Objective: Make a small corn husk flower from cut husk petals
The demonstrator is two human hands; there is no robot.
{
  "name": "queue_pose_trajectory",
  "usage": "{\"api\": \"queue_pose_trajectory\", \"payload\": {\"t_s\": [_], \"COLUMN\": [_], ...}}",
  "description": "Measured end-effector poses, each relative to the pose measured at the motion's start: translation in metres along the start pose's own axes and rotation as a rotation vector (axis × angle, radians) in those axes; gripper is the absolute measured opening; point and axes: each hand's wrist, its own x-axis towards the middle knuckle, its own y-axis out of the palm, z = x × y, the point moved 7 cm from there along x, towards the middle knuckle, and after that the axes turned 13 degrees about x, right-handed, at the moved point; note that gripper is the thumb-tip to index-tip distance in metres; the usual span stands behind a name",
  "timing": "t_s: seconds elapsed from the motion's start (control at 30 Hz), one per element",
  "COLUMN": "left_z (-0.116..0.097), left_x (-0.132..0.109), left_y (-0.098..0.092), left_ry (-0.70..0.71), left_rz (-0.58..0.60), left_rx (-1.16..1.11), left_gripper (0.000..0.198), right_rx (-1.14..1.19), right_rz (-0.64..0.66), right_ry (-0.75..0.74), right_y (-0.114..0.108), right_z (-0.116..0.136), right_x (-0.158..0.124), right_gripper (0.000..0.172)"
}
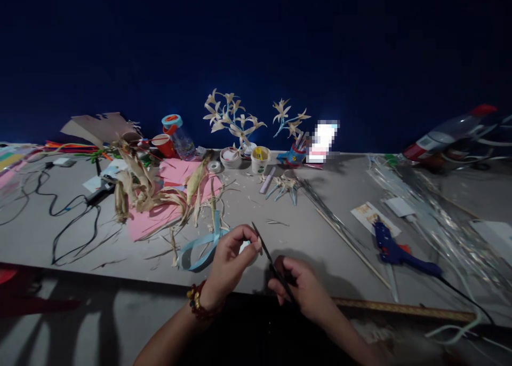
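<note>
My left hand point(236, 251), with a beaded bracelet point(199, 302) at the wrist, is raised over the table's front part. Its thumb and forefinger are pinched together by the tip of a thin dark stick-like thing point(264, 246); whatever they hold is too small to name. To the right, my right hand point(298, 286) has its fingers wrapped round the lower end of that dark thing, which slants up and left. A light-blue strip point(200, 243) lies curled just left of my left hand. Beyond my hands, small husk pieces with blue stems point(285, 187) rest on the table.
Dried husks point(138, 187) and pink paper point(152, 221) spread at the left. Husk flowers point(230, 115) stand behind white cups point(261, 160). A blue glue gun point(404, 254), wires point(328, 206) and clear plastic wrapping point(432, 211) lie right. A bottle point(444, 134) is at the far right.
</note>
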Motion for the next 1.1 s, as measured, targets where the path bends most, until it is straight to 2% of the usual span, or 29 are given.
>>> {"api": "queue_pose_trajectory", "payload": {"t_s": [0.17, 0.23, 0.4, 0.57, 0.73, 0.87, 1.0, 1.1], "left_z": [-0.002, -0.002, -0.002, -0.014, -0.023, -0.022, -0.011, 0.003], "left_x": [0.004, 0.005, 0.009, 0.013, 0.015, 0.016, 0.015, 0.015], "left_y": [0.002, 0.001, -0.003, -0.003, -0.002, 0.0, 0.0, -0.003], "left_ry": [-0.044, -0.069, -0.076, -0.009, -0.011, -0.05, -0.145, -0.215], "left_rz": [0.203, 0.283, 0.389, 0.476, 0.523, 0.566, 0.572, 0.489], "left_rx": [0.0, -0.002, 0.067, 0.235, 0.276, 0.245, 0.123, -0.001], "left_gripper": [0.022, 0.023, 0.018, 0.014, 0.012, 0.013, 0.019, 0.022], "right_rx": [0.046, 0.033, 0.01, -0.007, -0.032, -0.048, -0.059, -0.175], "right_rz": [0.249, 0.29, 0.263, 0.26, 0.218, 0.18, 0.192, 0.064], "right_ry": [0.008, 0.018, 0.042, 0.065, 0.06, 0.042, 0.033, -0.033], "right_y": [0.002, -0.001, -0.007, -0.009, -0.014, -0.017, -0.02, -0.045], "right_z": [0.005, 0.007, 0.011, 0.01, 0.012, 0.015, 0.014, 0.014], "right_x": [-0.006, -0.009, -0.01, -0.009, -0.01, -0.011, -0.008, -0.003], "right_gripper": [0.059, 0.059, 0.051, 0.044, 0.041, 0.045, 0.05, 0.049]}}
